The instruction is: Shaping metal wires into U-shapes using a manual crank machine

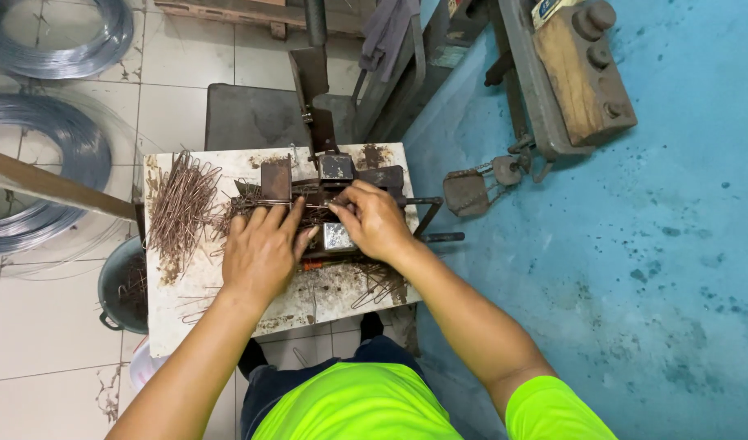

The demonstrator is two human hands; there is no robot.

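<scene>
Wire pieces (269,204), thin and rust-brown, lie across the small metal bending jig (329,191) that sits at the far middle of the white worktable (227,314). One left hand (260,248) rests palm-down just left of the jig, its fingers spread and pressing the wires flat. One right hand (378,220) lies over the jig's right side, fingers curled together with the tips pinching at the wire beside a shiny metal block (339,236). One large heap of bent wires (180,208) lies left of the jig, touching the wires under the left hand. A smaller scatter of bent pieces (378,285) lies near the table's edge, below the jig. One dark bucket (123,285) stands left of the table. Three coils of grey wire (44,159) rest on the tiled floor, well left of the jig.
</scene>
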